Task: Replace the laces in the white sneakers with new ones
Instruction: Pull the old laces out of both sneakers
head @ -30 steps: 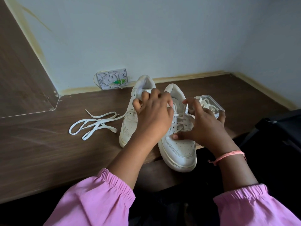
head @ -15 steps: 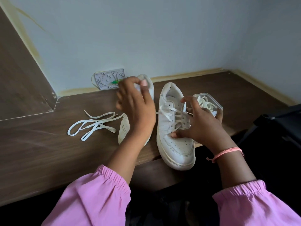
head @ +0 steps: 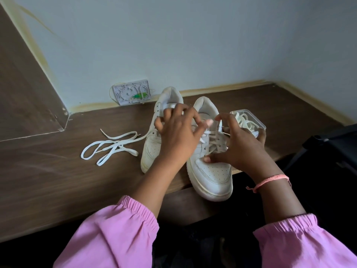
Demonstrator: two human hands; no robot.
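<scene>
Mid-task, by the look of it: one old lace out, the second being unthreaded.

Left hand hovering over the gap between the two white sneakers, fingers spread and loosely bent, forefinger reaching toward the upper eyelets of the right sneaker. Cannot tell whether any lace is pinched beneath those fingers; nothing plainly gripped.

Right hand pressed against the outer flank of that same sneaker, thumb laid across the toe end of the lacing, fingers curled round the far side to steady it. Laces there loose and slack, still criss-crossed through the eyelets.

Left sneaker just beyond and under the left hand, eyelets bare as far as visible. Removed lace lying tangled on the tabletop, well out to the left of the left hand.

Clear plastic box just behind the right hand, touching or nearly touching its fingertips, holding coiled cream laces, presumably the new ones.

Next move, judged from this: hook the topmost crossing with the left forefinger, draw it free eyelet by eyelet while keeping the shoe pinned. Toe overhanging the tabletop edge, so a firm hold needed against tipping. Then reach back to the box.
</scene>
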